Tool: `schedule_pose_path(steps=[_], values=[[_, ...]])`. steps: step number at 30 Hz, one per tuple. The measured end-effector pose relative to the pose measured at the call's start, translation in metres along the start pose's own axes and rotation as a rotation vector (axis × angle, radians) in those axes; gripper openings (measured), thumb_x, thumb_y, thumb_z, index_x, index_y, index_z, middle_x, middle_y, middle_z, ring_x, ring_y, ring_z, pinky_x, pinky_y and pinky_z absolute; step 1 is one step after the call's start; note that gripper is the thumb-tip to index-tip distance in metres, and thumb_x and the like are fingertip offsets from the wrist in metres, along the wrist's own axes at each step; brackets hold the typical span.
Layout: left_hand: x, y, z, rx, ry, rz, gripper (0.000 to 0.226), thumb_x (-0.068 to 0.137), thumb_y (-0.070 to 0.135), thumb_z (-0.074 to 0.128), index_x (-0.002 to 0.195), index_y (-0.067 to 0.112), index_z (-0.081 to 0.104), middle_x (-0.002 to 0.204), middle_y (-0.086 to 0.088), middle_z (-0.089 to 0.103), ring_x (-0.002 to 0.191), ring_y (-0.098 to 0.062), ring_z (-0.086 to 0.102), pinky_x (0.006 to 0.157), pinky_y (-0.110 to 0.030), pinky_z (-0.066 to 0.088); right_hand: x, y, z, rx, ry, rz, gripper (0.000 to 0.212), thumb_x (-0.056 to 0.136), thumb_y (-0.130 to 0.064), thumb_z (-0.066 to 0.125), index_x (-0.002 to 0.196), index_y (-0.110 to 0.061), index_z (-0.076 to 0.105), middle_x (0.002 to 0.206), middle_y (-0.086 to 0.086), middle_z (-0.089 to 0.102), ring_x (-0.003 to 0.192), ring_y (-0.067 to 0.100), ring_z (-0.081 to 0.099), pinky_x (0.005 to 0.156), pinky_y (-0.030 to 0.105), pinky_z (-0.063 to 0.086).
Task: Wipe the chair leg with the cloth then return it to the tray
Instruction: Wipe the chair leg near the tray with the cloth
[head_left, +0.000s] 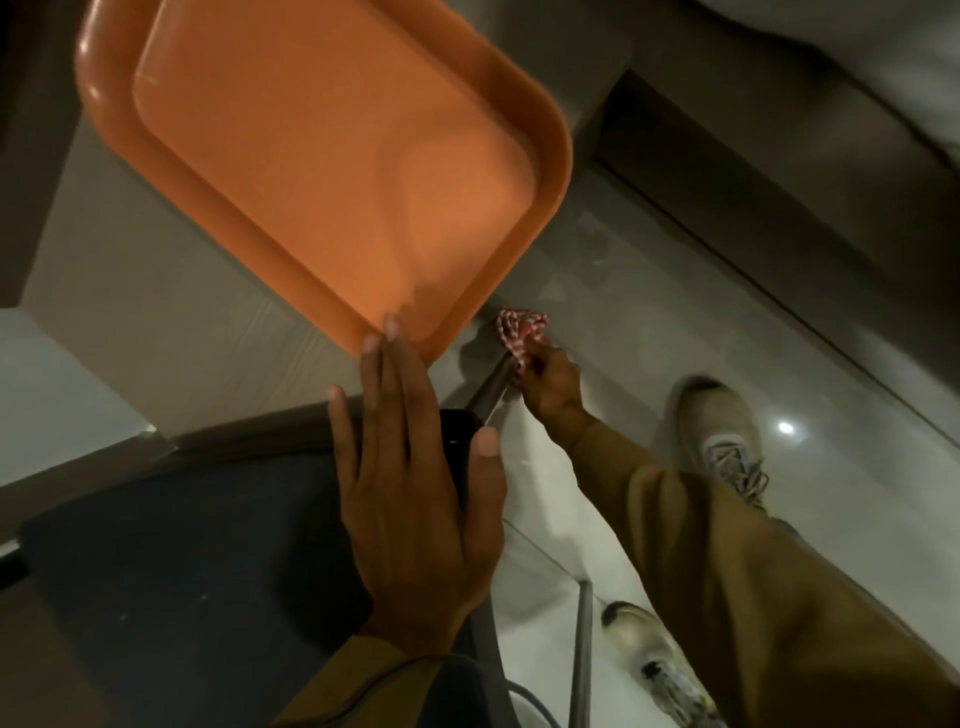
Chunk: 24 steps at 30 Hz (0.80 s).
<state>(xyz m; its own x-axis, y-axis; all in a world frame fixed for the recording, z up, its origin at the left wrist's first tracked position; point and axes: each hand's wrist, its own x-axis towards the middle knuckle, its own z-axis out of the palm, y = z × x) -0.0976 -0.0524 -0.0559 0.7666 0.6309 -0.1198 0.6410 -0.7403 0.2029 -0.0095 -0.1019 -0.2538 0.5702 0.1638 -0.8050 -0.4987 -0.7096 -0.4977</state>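
Observation:
A red-and-white striped cloth (517, 332) is bunched against the lower part of a grey metal chair leg (492, 388), near the floor. My right hand (551, 384) is shut on the cloth and reaches down beside the leg. My left hand (415, 488) lies flat, fingers spread, on the dark chair seat (208, 561), its fingertips touching the rim of the orange tray (332, 171). The tray sits on a pale table top and holds nothing.
The pale table (171, 332) carries the tray at the upper left. Glossy grey floor tiles (675, 322) spread to the right. My two shoes (722, 431) stand on the floor. Another chair leg (581, 649) runs down at the lower right.

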Motion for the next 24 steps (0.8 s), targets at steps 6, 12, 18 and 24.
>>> schedule_pose_path(steps=[6,12,18,24], values=[[0.002,0.002,-0.005,0.004,-0.048,-0.003,0.080,0.114,0.058,0.013,0.172,0.003,0.022,0.181,-0.009,0.025,0.171,-0.024,0.021,0.142,-0.045,0.008,-0.114,-0.020,-0.048,0.120,-0.167,-0.309,0.025,0.098,-0.008,0.056,0.107,-0.016,0.079,0.093,0.003,0.080,0.085,0.020,0.075,0.076,0.037,0.060],[0.002,0.003,-0.006,0.033,-0.057,-0.003,0.081,0.113,0.059,0.012,0.173,0.005,0.020,0.182,-0.009,0.024,0.171,-0.023,0.020,0.142,-0.045,0.008,-0.144,-0.029,-0.047,0.276,-0.107,-0.353,0.026,0.103,-0.006,0.063,0.119,-0.020,0.078,0.109,0.001,0.082,0.100,0.016,0.076,0.087,0.037,0.065],[0.001,0.002,-0.003,0.006,-0.039,-0.014,0.083,0.113,0.060,0.011,0.172,0.004,0.022,0.181,-0.009,0.027,0.171,-0.022,0.020,0.142,-0.045,0.009,-0.058,-0.004,-0.018,0.034,-0.075,-0.232,0.028,0.097,-0.002,0.062,0.119,-0.009,0.078,0.107,0.017,0.081,0.101,0.034,0.076,0.097,0.044,0.059],[0.002,0.001,-0.003,0.010,-0.053,-0.012,0.082,0.112,0.059,0.011,0.171,0.003,0.023,0.181,-0.010,0.026,0.171,-0.023,0.020,0.143,-0.047,0.009,-0.008,0.000,-0.003,-0.021,-0.140,-0.026,0.033,0.103,-0.005,0.055,0.133,0.001,0.065,0.129,0.024,0.071,0.123,0.042,0.066,0.106,0.035,0.053]])
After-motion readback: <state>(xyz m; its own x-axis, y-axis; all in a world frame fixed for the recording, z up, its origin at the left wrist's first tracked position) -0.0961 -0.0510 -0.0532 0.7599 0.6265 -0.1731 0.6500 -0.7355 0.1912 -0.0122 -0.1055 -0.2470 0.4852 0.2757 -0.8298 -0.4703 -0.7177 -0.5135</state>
